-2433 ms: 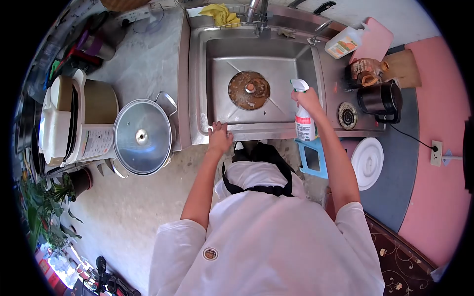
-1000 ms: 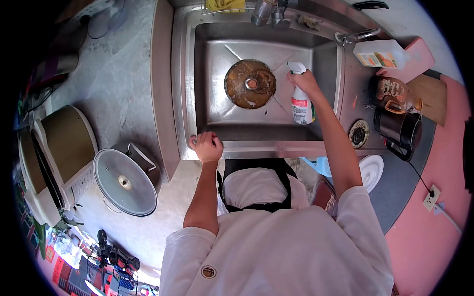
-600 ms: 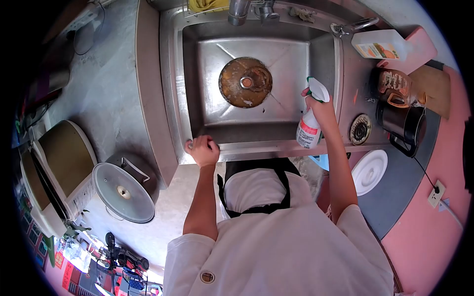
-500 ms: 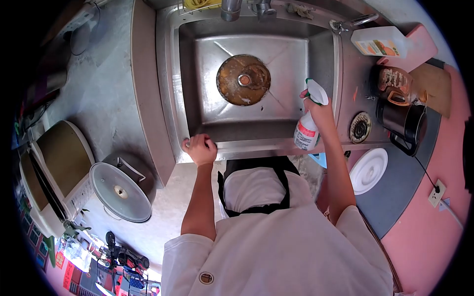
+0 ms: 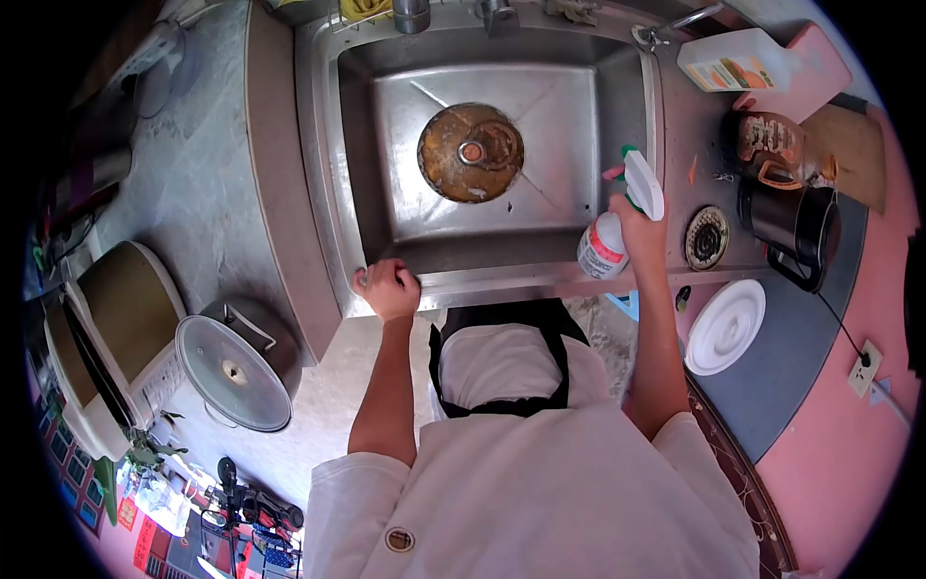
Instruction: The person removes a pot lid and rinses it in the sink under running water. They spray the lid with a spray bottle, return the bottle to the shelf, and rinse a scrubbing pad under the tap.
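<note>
A white spray bottle (image 5: 603,247) with a green-and-white trigger head is in my right hand (image 5: 640,232), which grips its neck above the sink's front right corner. My left hand (image 5: 388,289) rests at the front left of the sink rim, fingers curled in; whatever they may hold is hidden. On the floor of the steel sink (image 5: 550,116) lies a round pot lid (image 5: 444,159), knob up, coated in brown grime. Neither hand touches the lid.
Right of the sink are a drain strainer (image 5: 707,237), a dark kettle (image 5: 786,232), plastic jugs (image 5: 728,63) and a white round lid (image 5: 725,326). A lidded pot (image 5: 231,372) stands at left. The faucet (image 5: 497,14) is at the sink's back.
My right hand has lifted slightly and turned the spray bottle, its trigger head now farther right. My left hand stays at the rim. The view has shifted a little.
</note>
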`<state>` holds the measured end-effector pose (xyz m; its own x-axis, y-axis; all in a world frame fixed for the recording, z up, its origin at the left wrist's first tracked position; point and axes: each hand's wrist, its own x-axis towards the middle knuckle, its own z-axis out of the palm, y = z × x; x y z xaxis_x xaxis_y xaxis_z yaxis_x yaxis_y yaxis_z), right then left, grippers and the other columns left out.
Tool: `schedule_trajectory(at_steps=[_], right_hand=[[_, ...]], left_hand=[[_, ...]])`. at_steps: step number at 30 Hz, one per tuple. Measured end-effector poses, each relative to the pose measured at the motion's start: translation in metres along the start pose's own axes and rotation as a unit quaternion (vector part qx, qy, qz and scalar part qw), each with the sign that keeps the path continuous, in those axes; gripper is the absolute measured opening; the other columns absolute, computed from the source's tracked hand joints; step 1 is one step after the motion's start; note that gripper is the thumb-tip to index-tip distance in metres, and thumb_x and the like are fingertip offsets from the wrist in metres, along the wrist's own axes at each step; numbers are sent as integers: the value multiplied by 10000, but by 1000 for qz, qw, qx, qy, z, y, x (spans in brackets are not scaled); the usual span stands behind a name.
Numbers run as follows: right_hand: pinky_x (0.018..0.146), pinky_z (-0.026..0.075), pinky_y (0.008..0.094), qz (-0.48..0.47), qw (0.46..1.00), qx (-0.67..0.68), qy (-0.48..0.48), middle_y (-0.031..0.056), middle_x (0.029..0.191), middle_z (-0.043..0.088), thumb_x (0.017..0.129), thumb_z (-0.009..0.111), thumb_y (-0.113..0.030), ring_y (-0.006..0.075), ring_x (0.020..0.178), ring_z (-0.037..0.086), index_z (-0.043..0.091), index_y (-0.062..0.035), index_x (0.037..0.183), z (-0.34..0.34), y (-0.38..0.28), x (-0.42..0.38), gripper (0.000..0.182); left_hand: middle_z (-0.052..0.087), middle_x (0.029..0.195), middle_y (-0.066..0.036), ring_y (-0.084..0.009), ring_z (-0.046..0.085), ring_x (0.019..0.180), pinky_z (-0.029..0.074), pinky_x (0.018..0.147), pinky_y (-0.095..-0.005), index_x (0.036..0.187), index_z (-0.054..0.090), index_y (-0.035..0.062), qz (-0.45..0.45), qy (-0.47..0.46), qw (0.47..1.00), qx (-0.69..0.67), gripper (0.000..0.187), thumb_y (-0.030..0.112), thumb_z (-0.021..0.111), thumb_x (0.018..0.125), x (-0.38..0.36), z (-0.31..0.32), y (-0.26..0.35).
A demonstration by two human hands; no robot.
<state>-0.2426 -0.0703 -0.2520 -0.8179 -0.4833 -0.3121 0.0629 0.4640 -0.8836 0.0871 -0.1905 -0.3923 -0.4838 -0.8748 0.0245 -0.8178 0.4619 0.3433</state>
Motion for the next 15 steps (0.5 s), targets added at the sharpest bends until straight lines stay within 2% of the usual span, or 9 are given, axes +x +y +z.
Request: schedule_trajectory(at_steps=[2,5,7,9,11,13,15], right_hand=[[617,401,228,-6,1000,10,11,2,736,564,688,552,-6,78,666,491,634,-12,903,-3,-3,-3,231],[623,413,227,-14,998,54,2,18,801,603,687,535,4,77,680,502,616,-2,988,-9,-17,-9,312],[633,431,231,-46,995,91,16,43,905,638,690,527,9,84,694,519,574,17,1085,-9,-33,-21,398],[647,440,236,-51,995,83,17,56,947,643,689,527,11,89,705,527,549,24,1122,-16,-40,-31,433],[662,448,240,-60,995,74,18,68,989,648,689,527,12,95,717,535,524,31,1159,-20,-51,-39,471],[665,455,246,-96,993,67,-1,116,1024,622,685,533,-27,95,668,510,492,15,1249,-23,-64,-50,567],[679,453,246,-106,991,83,-2,96,1006,633,686,537,-17,101,707,530,498,15,1218,-24,-73,-59,534]], left_hand=[[584,682,-1,-187,551,718,288,944,-417,660,597,135,-2,-7,1000,-8,100,114,516,716,1,-1,1],[589,682,-3,-187,552,713,288,942,-417,657,600,131,-7,1,1000,-16,105,109,518,719,1,-2,1],[592,684,-3,-180,553,710,287,943,-416,654,601,129,-4,9,1000,-15,110,105,517,722,0,2,-2],[596,686,-3,-173,553,708,285,944,-415,650,601,127,-1,18,1000,-14,115,101,517,724,-2,4,-4],[602,691,-35,-232,560,741,303,930,-435,664,622,121,-14,6,1000,-27,109,134,533,724,-1,4,-4],[606,699,-26,-213,569,738,291,945,-424,677,621,122,-15,10,1000,1,116,137,527,742,-3,9,-8],[611,706,-17,-194,578,735,279,959,-413,690,619,123,-14,13,999,30,122,140,521,760,-6,15,-12]])
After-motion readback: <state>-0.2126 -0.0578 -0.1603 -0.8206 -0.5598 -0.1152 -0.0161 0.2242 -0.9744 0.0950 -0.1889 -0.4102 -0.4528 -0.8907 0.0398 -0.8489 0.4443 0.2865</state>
